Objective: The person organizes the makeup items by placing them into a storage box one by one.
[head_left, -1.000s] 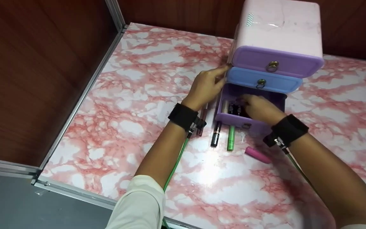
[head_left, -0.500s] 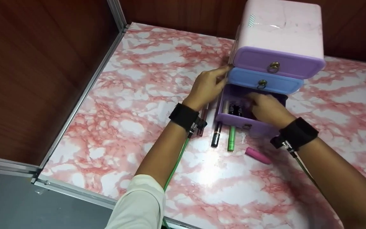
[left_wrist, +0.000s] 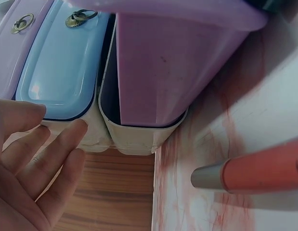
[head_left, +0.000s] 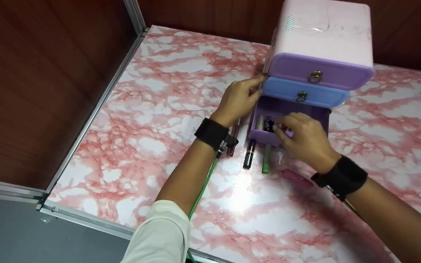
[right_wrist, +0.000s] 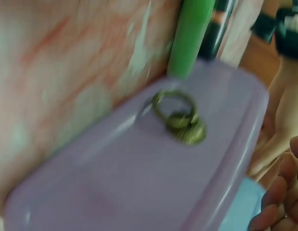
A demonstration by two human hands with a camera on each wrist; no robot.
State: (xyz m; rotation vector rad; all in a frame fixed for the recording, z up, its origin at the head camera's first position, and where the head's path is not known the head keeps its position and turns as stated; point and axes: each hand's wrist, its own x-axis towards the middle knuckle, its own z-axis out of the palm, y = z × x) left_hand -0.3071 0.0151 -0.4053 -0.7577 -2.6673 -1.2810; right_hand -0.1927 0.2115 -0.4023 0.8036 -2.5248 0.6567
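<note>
A small drawer cabinet [head_left: 327,33] has its bottom purple drawer [head_left: 261,137] pulled out. My left hand [head_left: 238,98] rests at the cabinet's left side, fingertips by the edge of the blue drawer [head_left: 305,92]; in the left wrist view its fingers [left_wrist: 59,149] are loosely spread and hold nothing. My right hand [head_left: 303,137] reaches over the bottom drawer, thumb and fingertips close to a small black bottle [head_left: 268,125] inside. A pale cylinder [head_left: 260,122] stands left of that bottle. Whether the right fingers pinch anything is hidden; the right wrist view shows them only partly.
Before the drawer lie a black tube [head_left: 248,157], a green tube [head_left: 266,160], a magenta tube [head_left: 297,178] and a small clear piece [head_left: 280,157]. A reddish tube [head_left: 233,140] lies beside the left wrist. Dark panels [head_left: 210,18] bound the table behind and left.
My right hand first moves right within the drawer, then back left and nearer the front, now covering one of the two black bottles. The left hand stays in place.
</note>
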